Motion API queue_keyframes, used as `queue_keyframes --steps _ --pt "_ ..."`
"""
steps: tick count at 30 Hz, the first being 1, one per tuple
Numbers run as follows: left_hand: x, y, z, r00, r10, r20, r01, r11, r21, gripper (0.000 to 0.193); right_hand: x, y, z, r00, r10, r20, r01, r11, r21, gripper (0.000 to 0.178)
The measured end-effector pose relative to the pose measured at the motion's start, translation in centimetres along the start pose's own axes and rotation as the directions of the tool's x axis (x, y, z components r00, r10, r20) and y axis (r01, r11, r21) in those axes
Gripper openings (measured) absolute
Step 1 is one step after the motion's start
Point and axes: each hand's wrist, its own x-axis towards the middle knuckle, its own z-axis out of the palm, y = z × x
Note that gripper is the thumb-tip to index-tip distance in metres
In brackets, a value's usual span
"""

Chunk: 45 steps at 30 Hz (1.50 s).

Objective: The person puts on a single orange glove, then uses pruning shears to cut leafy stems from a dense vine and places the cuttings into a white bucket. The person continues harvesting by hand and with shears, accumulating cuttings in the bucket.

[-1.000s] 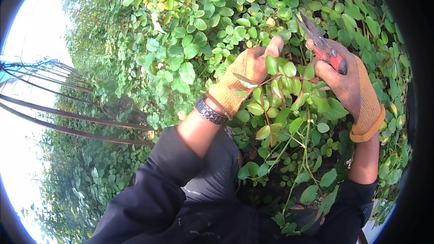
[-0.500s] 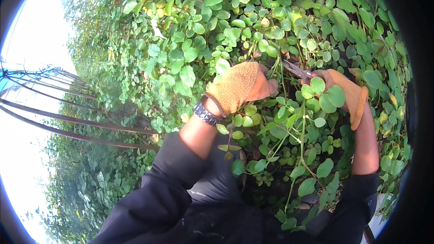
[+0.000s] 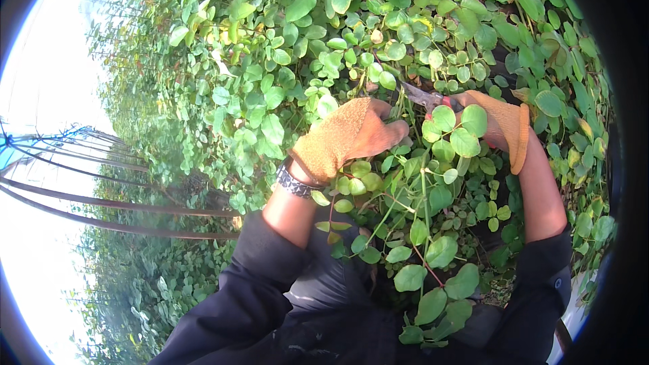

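Note:
My left hand [image 3: 350, 134], in an orange-tan work glove, is closed around leafy green stems [image 3: 424, 192]. These hang down in front of my body, with rounded leaves along them. My right hand [image 3: 500, 122], gloved alike, grips pruning shears [image 3: 427, 99] with red on the handles. Their metal blades point left, toward the stems just above my left fingers. Leaves cover part of my right fingers, and whether the blades touch a stem is hard to make out.
Dense bushes [image 3: 250, 88] fill the space ahead and to both sides. Several curved dark bars [image 3: 122, 192] run in from the left. My knee in dark trousers [image 3: 331, 257] is below my left hand. A patterned band [image 3: 295, 182] circles my left wrist.
Both hands and the shears have shifted slightly left in view. The shears have come closer to my left fingers, and the hanging stems have swung left.

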Motion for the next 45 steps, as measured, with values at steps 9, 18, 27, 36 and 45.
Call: queue_keyframes --steps 9,18,27,36,45 --pt "-0.3 -0.1 -0.1 0.995 0.092 -0.036 -0.083 0.979 0.184 0.024 0.9 -0.1 1.1 0.998 -0.064 0.013 0.060 0.977 0.203 0.016" --pt "-3.4 1.6 -4.6 0.942 -0.294 -0.165 0.232 0.921 -0.314 0.041 -1.3 -2.0 -1.9 0.925 -0.341 0.169 0.375 0.891 -0.255 0.031" --pt "-4.1 2.5 -4.4 0.808 -0.302 -0.505 -0.033 0.834 -0.551 0.031 -3.1 -7.9 -0.2 0.972 -0.181 -0.148 0.200 0.972 0.125 0.040" --pt "-2.7 2.3 -5.9 0.709 -0.323 -0.627 -0.471 0.443 -0.762 0.033 -2.6 -3.7 -0.4 0.999 0.014 -0.039 -0.016 0.999 -0.044 0.060" --pt "7.8 7.1 -5.6 0.868 -0.115 -0.484 -0.222 0.781 -0.584 0.033 -3.4 0.4 -1.4 0.974 -0.199 -0.105 0.221 0.766 0.603 0.064"
